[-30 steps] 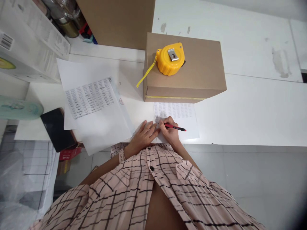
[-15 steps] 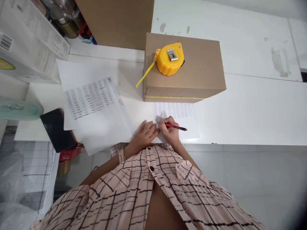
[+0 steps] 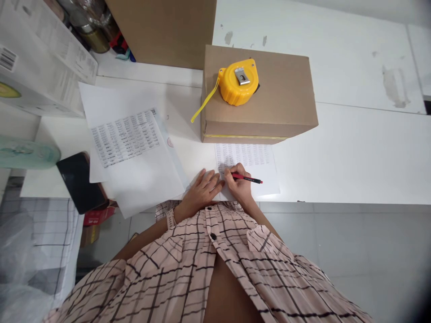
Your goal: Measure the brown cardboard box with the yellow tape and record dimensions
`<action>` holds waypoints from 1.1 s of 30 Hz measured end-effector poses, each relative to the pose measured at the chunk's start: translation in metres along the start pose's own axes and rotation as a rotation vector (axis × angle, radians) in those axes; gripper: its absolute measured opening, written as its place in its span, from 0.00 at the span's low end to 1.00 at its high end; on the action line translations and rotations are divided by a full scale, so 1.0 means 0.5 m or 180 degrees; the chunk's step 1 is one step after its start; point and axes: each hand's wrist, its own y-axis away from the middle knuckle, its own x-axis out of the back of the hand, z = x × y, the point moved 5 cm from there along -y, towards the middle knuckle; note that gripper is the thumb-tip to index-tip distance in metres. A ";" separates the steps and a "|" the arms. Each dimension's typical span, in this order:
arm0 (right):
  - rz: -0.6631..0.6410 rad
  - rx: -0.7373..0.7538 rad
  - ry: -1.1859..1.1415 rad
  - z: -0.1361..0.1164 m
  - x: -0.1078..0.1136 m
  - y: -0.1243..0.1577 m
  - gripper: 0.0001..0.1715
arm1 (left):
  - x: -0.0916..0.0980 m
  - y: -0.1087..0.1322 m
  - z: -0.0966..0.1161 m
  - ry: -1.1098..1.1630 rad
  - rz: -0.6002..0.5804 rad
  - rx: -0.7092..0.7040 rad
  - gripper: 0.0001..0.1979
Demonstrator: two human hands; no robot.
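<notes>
My right hand (image 3: 239,183) is closed around a red and black pen (image 3: 248,178), its tip down by the lines of writing on a sheet of paper (image 3: 266,175). The top of that sheet runs under or behind a brown cardboard box (image 3: 279,89). My left hand (image 3: 202,188) lies flat with fingers spread at the sheet's left edge, close to the table's front. On the box sits a yellow tape measure (image 3: 238,83) with a yellow wrist strap. Left of my hands are overlapping papers (image 3: 141,179), one covered in rows of small writing.
A black phone (image 3: 82,183) lies at the table's left edge beside the papers, near a pale green bottle (image 3: 28,152). A white printed carton (image 3: 43,58) and a larger brown box (image 3: 164,31) stand at the back left. The white table (image 3: 363,157) extends right.
</notes>
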 end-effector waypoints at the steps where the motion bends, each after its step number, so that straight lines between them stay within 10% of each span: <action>1: -0.0003 0.0005 -0.0012 0.001 0.000 0.000 0.18 | 0.000 0.000 0.000 -0.0009 -0.0016 -0.0002 0.36; 33: 0.0144 -0.0040 -0.0067 -0.007 0.007 -0.002 0.18 | -0.007 0.003 -0.003 0.0465 -0.0146 0.0165 0.35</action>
